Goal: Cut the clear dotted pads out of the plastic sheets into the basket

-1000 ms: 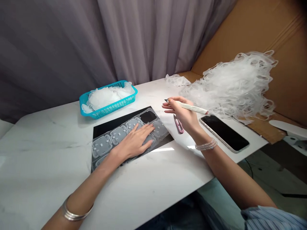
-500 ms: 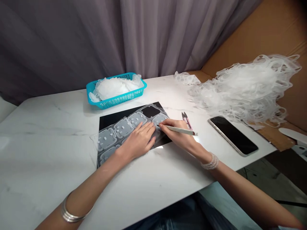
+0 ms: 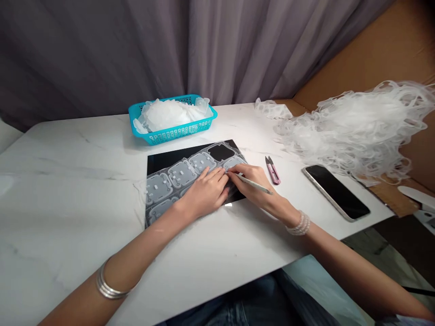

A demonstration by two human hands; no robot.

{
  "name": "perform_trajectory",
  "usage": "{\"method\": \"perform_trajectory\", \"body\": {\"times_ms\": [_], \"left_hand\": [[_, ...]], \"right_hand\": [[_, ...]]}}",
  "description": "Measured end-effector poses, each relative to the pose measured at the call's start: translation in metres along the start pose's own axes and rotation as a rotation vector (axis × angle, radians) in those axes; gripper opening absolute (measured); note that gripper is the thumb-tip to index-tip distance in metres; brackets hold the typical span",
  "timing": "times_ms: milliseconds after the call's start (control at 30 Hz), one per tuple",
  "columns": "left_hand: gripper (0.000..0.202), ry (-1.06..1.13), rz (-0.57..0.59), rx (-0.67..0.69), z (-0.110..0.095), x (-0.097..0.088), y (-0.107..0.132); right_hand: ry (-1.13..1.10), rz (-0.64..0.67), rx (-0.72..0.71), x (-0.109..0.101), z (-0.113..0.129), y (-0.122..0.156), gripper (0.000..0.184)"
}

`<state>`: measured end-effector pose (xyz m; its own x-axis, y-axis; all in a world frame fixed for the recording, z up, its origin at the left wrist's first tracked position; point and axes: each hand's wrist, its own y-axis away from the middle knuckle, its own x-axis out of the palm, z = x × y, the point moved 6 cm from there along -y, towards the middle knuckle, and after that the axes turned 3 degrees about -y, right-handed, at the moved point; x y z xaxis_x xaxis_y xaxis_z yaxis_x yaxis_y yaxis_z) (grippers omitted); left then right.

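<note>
My left hand (image 3: 208, 192) lies flat, fingers stretched out, on a translucent white sheet (image 3: 181, 173) with several outlined panels. Beneath the sheet is a black board (image 3: 165, 160), and one panel-shaped opening near its upper right shows black. Close beside the left fingertips, my right hand (image 3: 249, 179) is closed around a slim, pale pen-shaped tool (image 3: 256, 184). The tool's tip points down at the sheet; my fingers hide its exact contact. Pink-handled thread snips (image 3: 273, 170) lie on the table just right of my right hand.
A blue plastic basket (image 3: 176, 135) holding a pile of translucent white pieces (image 3: 166, 115) stands behind the board. At right lies a phone (image 3: 336, 192), with a large heap of white mesh-like scraps (image 3: 353, 129) behind it, against brown cardboard (image 3: 374, 63). A grey curtain (image 3: 136, 50) hangs behind the table.
The camera view has shifted a little, moving the scene slightly right. My right hand has drawn closer to the left fingertips, the tool's angle has changed, and the snips now show fully.
</note>
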<state>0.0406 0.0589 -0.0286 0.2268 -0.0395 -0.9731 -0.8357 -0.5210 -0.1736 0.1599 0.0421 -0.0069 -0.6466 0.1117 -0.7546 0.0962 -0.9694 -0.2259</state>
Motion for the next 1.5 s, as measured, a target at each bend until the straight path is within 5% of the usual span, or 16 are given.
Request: {"method": "perform_trajectory", "body": {"times_ms": [233,600,833,1033,1133,1267,1333,1400,1500], "left_hand": [[0.040,-0.002,-0.030,0.013,0.001,0.004,0.001],[0.038,0.006,-0.009,0.016,0.003,0.003,0.001],[0.043,-0.014,-0.022,0.047,0.004,0.006,0.002],[0.045,0.006,0.000,0.038,0.005,0.008,0.003],[0.045,0.013,-0.026,0.016,0.008,0.009,0.005],[0.047,0.034,-0.047,-0.002,0.012,0.010,0.007],[0.047,0.073,-0.049,-0.010,0.012,0.008,0.007],[0.044,0.146,-0.070,-0.036,0.010,0.001,0.003],[0.039,0.409,-0.190,-0.192,0.011,-0.020,-0.006]], "right_hand": [[0.007,-0.014,0.023,0.001,-0.003,-0.001,0.023],[0.132,0.034,-0.161,0.000,0.003,0.025,0.023],[0.250,0.008,-0.245,0.012,-0.006,0.006,0.028],[0.053,0.119,-0.280,0.018,-0.002,0.002,0.028],[-0.182,-0.089,-0.073,-0.013,-0.029,0.000,0.028],[-0.597,-0.546,0.248,-0.090,-0.099,0.014,0.014],[-0.682,-0.659,0.320,-0.120,-0.120,0.024,0.017],[-0.733,-0.666,0.348,-0.129,-0.119,0.030,0.021],[-0.718,-0.572,0.265,-0.111,-0.076,0.035,0.027]]}}
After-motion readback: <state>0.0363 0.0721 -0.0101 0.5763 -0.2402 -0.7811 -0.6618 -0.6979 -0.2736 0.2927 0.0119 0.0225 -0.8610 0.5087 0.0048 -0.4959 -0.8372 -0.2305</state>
